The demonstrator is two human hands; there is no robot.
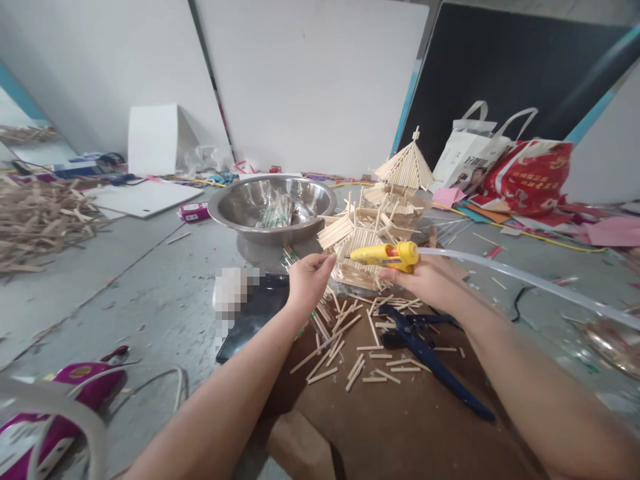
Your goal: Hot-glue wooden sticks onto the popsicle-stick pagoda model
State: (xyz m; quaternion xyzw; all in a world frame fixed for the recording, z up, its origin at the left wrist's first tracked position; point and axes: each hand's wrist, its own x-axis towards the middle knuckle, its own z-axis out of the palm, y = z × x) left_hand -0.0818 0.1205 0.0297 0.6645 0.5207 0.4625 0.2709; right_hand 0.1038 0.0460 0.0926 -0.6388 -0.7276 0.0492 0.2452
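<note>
My right hand (430, 281) grips a yellow hot glue gun (383, 255) whose nozzle points left. A long translucent glue stick (500, 265) runs out of its back end. Close to the nozzle, my left hand (311, 277) is closed in a pinch; whatever its fingertips hold is too small to make out. Just behind both hands rises a pagoda-like model of wooden sticks (407, 172) with a pointed roof. Short cut sticks (370, 327) lie scattered on the brown board (380, 433) below. Blue-handled cutters (433, 363) rest among them, under my right forearm.
A steel basin (273, 230) with bundled sticks stands behind my left hand. Left of that hand lies a black tray-like object (255, 317). A purple device (75, 400) with a cable sits at lower left, a stick pile (40, 223) at far left, bags (530, 177) at back right.
</note>
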